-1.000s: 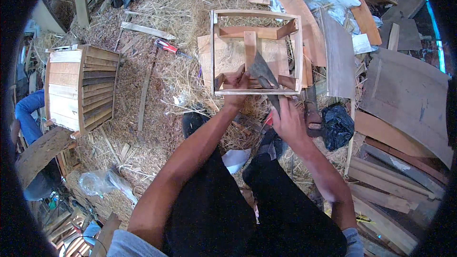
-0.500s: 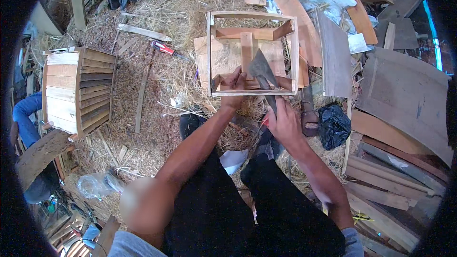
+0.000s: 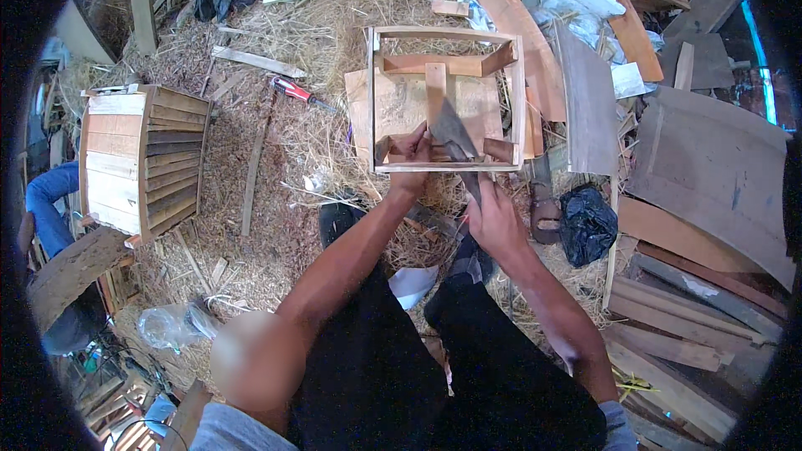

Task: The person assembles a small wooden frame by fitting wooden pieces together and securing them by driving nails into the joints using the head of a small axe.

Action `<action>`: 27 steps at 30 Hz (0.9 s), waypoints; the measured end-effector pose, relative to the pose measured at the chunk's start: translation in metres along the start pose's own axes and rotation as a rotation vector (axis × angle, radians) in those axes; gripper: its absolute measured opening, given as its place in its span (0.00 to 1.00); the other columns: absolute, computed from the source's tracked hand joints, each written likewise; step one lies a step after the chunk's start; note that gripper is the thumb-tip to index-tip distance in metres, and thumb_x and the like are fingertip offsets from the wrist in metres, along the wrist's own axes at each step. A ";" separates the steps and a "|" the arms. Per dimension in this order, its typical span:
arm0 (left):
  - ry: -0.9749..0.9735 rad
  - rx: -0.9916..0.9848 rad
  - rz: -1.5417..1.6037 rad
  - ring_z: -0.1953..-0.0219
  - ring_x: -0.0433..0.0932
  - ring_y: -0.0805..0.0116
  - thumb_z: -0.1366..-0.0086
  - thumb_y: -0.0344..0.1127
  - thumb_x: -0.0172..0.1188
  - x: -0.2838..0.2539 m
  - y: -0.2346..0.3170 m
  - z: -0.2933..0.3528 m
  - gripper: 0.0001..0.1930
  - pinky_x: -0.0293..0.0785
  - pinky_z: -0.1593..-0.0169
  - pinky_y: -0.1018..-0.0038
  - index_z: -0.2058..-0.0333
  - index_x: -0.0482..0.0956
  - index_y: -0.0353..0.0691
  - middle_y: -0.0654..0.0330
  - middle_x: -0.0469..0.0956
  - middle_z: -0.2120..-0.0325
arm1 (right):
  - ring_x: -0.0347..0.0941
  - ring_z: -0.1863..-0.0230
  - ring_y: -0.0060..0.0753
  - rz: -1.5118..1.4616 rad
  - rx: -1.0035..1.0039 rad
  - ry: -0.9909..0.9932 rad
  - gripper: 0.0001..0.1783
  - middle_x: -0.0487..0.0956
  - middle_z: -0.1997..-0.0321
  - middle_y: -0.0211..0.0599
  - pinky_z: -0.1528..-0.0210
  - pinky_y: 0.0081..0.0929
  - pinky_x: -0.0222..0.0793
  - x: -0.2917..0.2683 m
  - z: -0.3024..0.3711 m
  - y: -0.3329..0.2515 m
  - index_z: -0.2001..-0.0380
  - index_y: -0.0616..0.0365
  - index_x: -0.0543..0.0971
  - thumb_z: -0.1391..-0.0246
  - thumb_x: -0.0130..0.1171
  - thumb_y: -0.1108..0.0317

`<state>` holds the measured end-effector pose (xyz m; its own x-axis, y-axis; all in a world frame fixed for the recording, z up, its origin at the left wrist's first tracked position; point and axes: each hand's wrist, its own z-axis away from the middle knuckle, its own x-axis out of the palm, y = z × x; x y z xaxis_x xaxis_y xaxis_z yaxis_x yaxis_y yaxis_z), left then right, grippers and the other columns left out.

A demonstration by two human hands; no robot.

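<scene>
A rectangular wooden frame [image 3: 447, 32] stands in front of me, with lighter boards and an upright slat [image 3: 435, 88] inside it. My left hand [image 3: 412, 149] reaches in at the frame's near side, fingers closed around wood there; the near rail crosses over my wrist and partly hides the grip. In my right hand [image 3: 499, 221] is a hatchet [image 3: 453, 132] with a dark wedge-shaped head. Its handle crosses the near rail, and the head lies inside the frame, close to the left fingertips and the foot of the slat.
At left stands a slatted wooden crate [image 3: 113, 159]. A red-handled screwdriver [image 3: 291, 89] lies on straw and shavings. To the right are a black plastic bag [image 3: 588, 224], a grey board [image 3: 589, 104] and stacked planks [image 3: 668, 317]. A clear plastic bag [image 3: 167, 327] lies lower left.
The hatchet's head has dropped lower and nearer to me inside the frame, and my right hand has moved slightly down with it. My left hand keeps its hold on the frame.
</scene>
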<state>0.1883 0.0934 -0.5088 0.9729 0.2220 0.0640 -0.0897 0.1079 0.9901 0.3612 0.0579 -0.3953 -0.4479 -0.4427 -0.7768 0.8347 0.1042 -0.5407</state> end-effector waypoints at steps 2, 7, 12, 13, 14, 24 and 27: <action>0.025 -0.016 -0.060 0.66 0.73 0.81 0.26 0.37 0.50 -0.002 -0.010 -0.001 0.17 0.73 0.61 0.79 0.47 0.75 0.32 0.70 0.77 0.68 | 0.75 0.61 0.67 -0.039 -0.072 0.093 0.31 0.75 0.59 0.63 0.60 0.55 0.73 0.003 0.002 0.000 0.36 0.64 0.59 0.41 0.53 0.66; 0.035 -0.126 0.000 0.59 0.73 0.80 0.26 0.38 0.50 -0.001 -0.013 0.001 0.19 0.72 0.54 0.79 0.44 0.73 0.30 0.68 0.78 0.64 | 0.74 0.59 0.68 -0.068 0.039 -0.011 0.29 0.76 0.61 0.65 0.57 0.55 0.70 -0.006 -0.002 -0.005 0.39 0.67 0.63 0.41 0.53 0.68; -0.018 -0.141 0.030 0.58 0.75 0.77 0.27 0.39 0.52 0.010 0.017 0.000 0.22 0.72 0.52 0.78 0.41 0.70 0.29 0.60 0.80 0.60 | 0.74 0.61 0.68 -0.025 -0.008 0.107 0.29 0.76 0.63 0.65 0.58 0.56 0.70 0.008 0.003 0.019 0.39 0.68 0.63 0.41 0.54 0.67; 0.001 -0.246 -0.002 0.58 0.75 0.76 0.27 0.39 0.52 0.011 0.018 0.001 0.22 0.72 0.52 0.77 0.42 0.71 0.29 0.58 0.80 0.60 | 0.74 0.62 0.68 0.047 0.048 0.020 0.29 0.76 0.64 0.65 0.59 0.56 0.70 0.009 0.003 0.023 0.39 0.68 0.63 0.41 0.54 0.67; 0.018 -0.351 -0.033 0.59 0.76 0.75 0.27 0.40 0.53 0.013 0.018 0.001 0.22 0.73 0.52 0.77 0.43 0.73 0.29 0.57 0.81 0.60 | 0.74 0.62 0.68 0.051 0.050 0.024 0.29 0.76 0.64 0.65 0.59 0.56 0.70 0.008 0.004 0.028 0.39 0.68 0.63 0.41 0.54 0.67; 0.051 -0.080 -0.286 0.63 0.76 0.76 0.29 0.38 0.55 -0.005 -0.015 0.001 0.18 0.73 0.53 0.76 0.48 0.77 0.30 0.59 0.83 0.65 | 0.75 0.62 0.68 -0.001 0.067 -0.018 0.33 0.76 0.62 0.65 0.61 0.56 0.71 0.006 0.001 0.012 0.35 0.63 0.59 0.42 0.54 0.68; 0.102 -0.097 -0.033 0.62 0.76 0.76 0.28 0.38 0.55 0.000 -0.015 -0.003 0.18 0.73 0.53 0.76 0.48 0.77 0.30 0.59 0.83 0.64 | 0.75 0.60 0.69 0.001 -0.018 0.089 0.32 0.76 0.60 0.67 0.59 0.55 0.71 0.015 0.004 0.020 0.35 0.61 0.60 0.42 0.54 0.68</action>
<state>0.1889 0.0944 -0.5242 0.9495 0.3135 0.0140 -0.0832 0.2085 0.9745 0.3727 0.0502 -0.4169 -0.4747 -0.3619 -0.8023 0.8295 0.1207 -0.5453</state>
